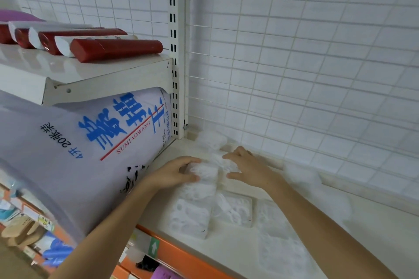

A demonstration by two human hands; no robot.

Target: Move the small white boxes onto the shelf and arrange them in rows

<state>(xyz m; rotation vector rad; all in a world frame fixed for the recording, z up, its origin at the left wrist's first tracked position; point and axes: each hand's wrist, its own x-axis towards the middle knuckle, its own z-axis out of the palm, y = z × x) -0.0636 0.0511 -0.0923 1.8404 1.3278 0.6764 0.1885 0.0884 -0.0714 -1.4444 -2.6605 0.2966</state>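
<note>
Left hand [174,173] curled round a small white box [204,171] on the shelf [374,240]; right hand [246,169] fingers spread, pressing adjacent box [223,161]. Further boxes [190,217] rowed in front.

small white boxes [201,197] blurred, edges and count unreadable | paper pack [68,154] cut off by left edge

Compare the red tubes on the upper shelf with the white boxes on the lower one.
The red tubes are long, glossy and dark red; the white boxes are short, flat and pale. The tubes lie side by side in one tidy row, untouched; some boxes lie loosely, and the left hand and right hand are on the middle ones. Both lie flat on white shelves.
</note>
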